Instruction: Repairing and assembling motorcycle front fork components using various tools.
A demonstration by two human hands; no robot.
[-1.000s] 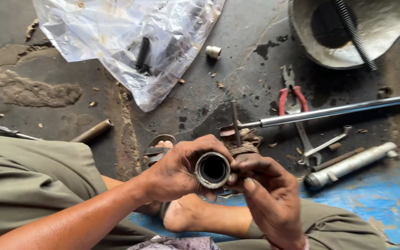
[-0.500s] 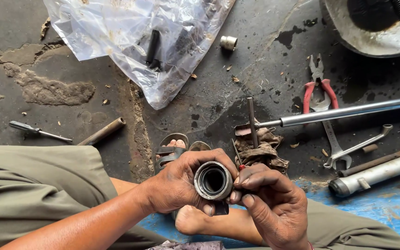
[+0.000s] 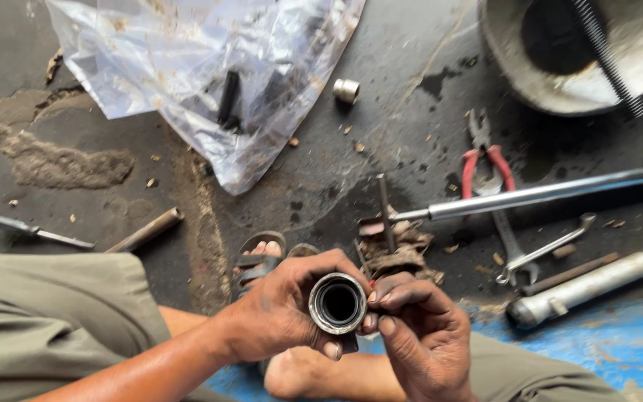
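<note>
My left hand grips a short metal tube with its open, dark round end turned up toward the camera. Fingers of my right hand press against the tube's right side and lower rim. Both hands are greasy and sit low in the middle of the head view, above my sandalled foot and bare legs. The tube's lower body is hidden behind my fingers.
A clear plastic bag with dark parts lies on the oily floor at top. A small metal sleeve, red-handled pliers, a long steel rod, a spanner, a grey cylinder, a metal basin and a rag pile lie around.
The view has shifted slightly. My hands keep hold of the tube, with the right fingers shifted a little along its rim.
</note>
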